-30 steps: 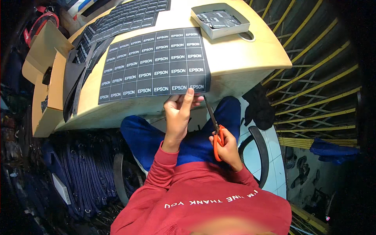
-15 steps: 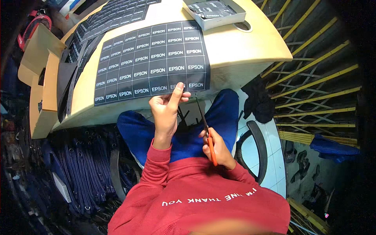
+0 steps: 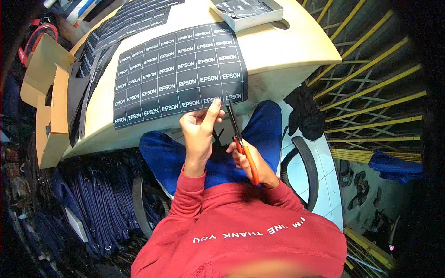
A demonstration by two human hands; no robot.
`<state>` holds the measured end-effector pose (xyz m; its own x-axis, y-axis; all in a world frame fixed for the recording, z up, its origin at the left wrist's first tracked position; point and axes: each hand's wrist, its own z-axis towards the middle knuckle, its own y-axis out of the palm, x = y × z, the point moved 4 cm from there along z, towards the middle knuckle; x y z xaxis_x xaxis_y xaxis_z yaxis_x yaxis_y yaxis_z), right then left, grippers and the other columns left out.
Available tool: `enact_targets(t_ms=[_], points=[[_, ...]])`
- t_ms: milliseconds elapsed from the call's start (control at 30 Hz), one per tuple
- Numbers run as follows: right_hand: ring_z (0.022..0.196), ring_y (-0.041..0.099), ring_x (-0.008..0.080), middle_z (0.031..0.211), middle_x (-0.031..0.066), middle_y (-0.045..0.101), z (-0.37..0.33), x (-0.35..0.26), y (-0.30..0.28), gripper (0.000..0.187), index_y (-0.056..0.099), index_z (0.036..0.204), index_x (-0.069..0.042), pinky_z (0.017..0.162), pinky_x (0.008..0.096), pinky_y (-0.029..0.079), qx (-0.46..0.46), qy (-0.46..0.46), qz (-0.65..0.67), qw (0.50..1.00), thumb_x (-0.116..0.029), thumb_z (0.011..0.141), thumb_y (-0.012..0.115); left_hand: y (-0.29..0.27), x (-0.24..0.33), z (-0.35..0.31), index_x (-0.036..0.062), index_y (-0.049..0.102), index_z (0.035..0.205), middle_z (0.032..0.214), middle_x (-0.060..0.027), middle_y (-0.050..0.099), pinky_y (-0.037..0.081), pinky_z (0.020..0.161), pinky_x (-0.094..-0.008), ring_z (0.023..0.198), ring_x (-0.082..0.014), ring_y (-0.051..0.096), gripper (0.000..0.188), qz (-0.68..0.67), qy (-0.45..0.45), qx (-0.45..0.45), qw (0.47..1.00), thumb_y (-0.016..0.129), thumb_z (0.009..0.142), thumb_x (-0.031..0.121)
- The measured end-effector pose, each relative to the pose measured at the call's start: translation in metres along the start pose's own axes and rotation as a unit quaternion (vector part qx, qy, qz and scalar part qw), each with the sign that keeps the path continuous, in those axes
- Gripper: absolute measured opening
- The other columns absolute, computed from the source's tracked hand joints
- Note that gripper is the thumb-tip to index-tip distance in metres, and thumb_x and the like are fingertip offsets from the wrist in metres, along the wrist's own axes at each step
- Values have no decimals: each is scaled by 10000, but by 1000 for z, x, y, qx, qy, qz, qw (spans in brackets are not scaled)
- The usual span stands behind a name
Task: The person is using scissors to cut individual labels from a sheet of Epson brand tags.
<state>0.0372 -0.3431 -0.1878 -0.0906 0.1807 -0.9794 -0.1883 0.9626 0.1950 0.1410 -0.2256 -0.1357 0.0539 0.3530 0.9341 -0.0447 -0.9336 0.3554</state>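
A black sheet (image 3: 160, 69) printed with a grid of white lettered labels lies on the pale wooden table, its near edge overhanging slightly. My left hand (image 3: 197, 136) pinches that near edge, thumb on top and fingers beneath. In my right hand (image 3: 259, 164) is a pair of scissors (image 3: 249, 162) with orange handles. Its dark blades reach up to the sheet's near edge, just right of my left thumb, along the line before the last column. How far the blades are apart is hard to make out.
Toward the far edge of the table (image 3: 296, 46) stands a white open box (image 3: 259, 22) of small black labels. More printed black sheets (image 3: 132, 21) lie at the far left, by an open cardboard carton (image 3: 58, 92). Yellow folding bars (image 3: 371, 83) line the right side.
The scissors have moved up and a little left, so their blades now overlap the sheet's near edge. My left hand keeps its pinch, and the sheet's near right corner has shifted slightly.
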Motion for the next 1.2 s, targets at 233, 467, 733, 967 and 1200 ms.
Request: enact_targets(t_ms=[233, 467, 733, 967, 1200], points=[[579, 376, 43, 677, -42, 409, 12, -5, 7, 474, 486, 1009, -12, 515, 213, 342, -2, -26, 31, 999, -474, 906, 483, 7, -1, -6, -13, 674, 917, 801, -70, 674, 496, 617, -218, 661, -100, 617, 144, -39, -11, 1, 999, 694, 809, 80], [569, 371, 35, 672, -49, 403, 11, -2, 9, 465, 484, 999, -9, 497, 209, 334, -8, -21, 50, 999, -465, 908, 477, 6, 2, -10, -4, 675, 901, 799, -73, 675, 501, 616, -220, 669, -100, 622, 133, -36, -12, -4, 999, 702, 802, 80], [541, 261, 20, 681, -73, 304, 12, -8, 16, 702, 455, 1025, -15, 470, 190, 240, 17, 5, 55, 998, -671, 787, 531, 7, 2, -11, 13, 677, 886, 767, -52, 665, 471, 594, -208, 649, -85, 601, 120, -42, -7, 11, 999, 706, 801, 93], [519, 366, 40, 625, -53, 390, 13, -3, 14, 460, 501, 963, -32, 473, 218, 350, 27, 5, 43, 999, -486, 928, 438, 9, -2, -11, 12, 677, 880, 755, -45, 659, 455, 578, -197, 636, -74, 584, 121, -50, -9, 6, 999, 703, 806, 105], [537, 383, 41, 634, -49, 399, 13, -3, 16, 464, 495, 930, -46, 475, 213, 360, 36, 37, 64, 997, -504, 936, 414, 9, -3, -10, 6, 677, 883, 769, -46, 658, 442, 556, -200, 642, -80, 583, 125, -48, -30, 4, 998, 688, 821, 113]])
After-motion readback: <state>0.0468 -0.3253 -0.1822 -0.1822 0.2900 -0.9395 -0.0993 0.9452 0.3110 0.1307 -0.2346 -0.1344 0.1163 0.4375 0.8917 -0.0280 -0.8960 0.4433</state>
